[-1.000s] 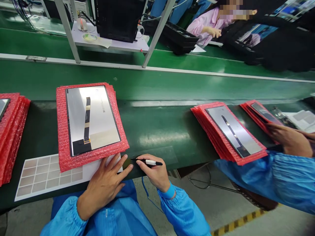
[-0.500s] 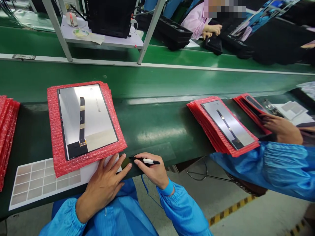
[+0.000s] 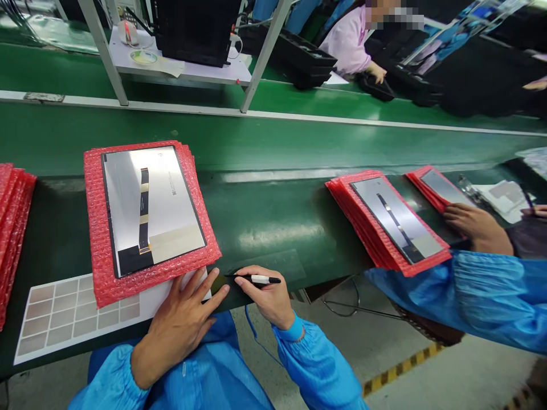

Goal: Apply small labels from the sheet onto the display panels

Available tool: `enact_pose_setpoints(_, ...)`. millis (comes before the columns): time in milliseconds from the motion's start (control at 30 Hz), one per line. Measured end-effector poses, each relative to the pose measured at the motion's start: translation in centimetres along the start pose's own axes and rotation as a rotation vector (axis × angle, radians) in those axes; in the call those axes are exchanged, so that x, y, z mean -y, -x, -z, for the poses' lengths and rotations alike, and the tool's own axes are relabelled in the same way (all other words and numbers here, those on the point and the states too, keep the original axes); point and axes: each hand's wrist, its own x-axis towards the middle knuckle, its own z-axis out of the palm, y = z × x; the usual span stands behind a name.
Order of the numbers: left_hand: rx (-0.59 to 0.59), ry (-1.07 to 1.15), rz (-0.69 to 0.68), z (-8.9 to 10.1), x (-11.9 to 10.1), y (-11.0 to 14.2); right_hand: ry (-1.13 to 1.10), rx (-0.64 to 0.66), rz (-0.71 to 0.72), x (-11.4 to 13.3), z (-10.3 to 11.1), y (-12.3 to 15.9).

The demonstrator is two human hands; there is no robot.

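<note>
My left hand (image 3: pixel 182 322) lies flat with fingers spread on a white sheet of grey label squares (image 3: pixel 77 313) at the near edge of the green bench. Just beyond it a silver display panel (image 3: pixel 151 208) with a black-and-gold flex cable rests on a stack of red bubble wrap (image 3: pixel 98 250). My right hand (image 3: pixel 265 296) is closed around a black-and-white pen (image 3: pixel 256 279), whose tip points left toward my left fingertips. Both sleeves are blue.
A co-worker's blue sleeve (image 3: pixel 470 296) and hand (image 3: pixel 474 225) reach over two more red stacks with panels (image 3: pixel 399 225) at right. Another red stack (image 3: pixel 12 216) sits at far left. A green conveyor belt (image 3: pixel 273 142) runs behind, with a metal-legged shelf (image 3: pixel 179 68) and another person beyond.
My hands and the pen have barely moved. The view swung a little. The co-worker's hand at right shifted slightly on the far red stack.
</note>
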Motion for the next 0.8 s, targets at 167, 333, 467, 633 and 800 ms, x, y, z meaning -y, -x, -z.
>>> enact_pose_setpoints(167,-0.010,0.003,0.001,-0.01,0.00,-0.05,0.024,-0.017,0.007,0.11,0.02,0.00)
enact_pose_setpoints(333,-0.017,-0.004,-0.004,0.14,0.06,-0.19,0.061,0.002,0.033,0.35,0.02,-0.11)
enact_pose_setpoints(467,-0.016,-0.003,-0.004,0.22,0.04,-0.29,0.069,0.005,0.050,0.30,0.01,-0.14)
enact_pose_setpoints(633,-0.020,-0.002,-0.005,0.11,0.02,-0.19,0.074,0.001,0.054,0.22,-0.02,-0.09)
enact_pose_setpoints(800,-0.021,-0.011,-0.009,0.16,0.07,-0.22,0.060,-0.005,0.044,0.15,-0.08,-0.05)
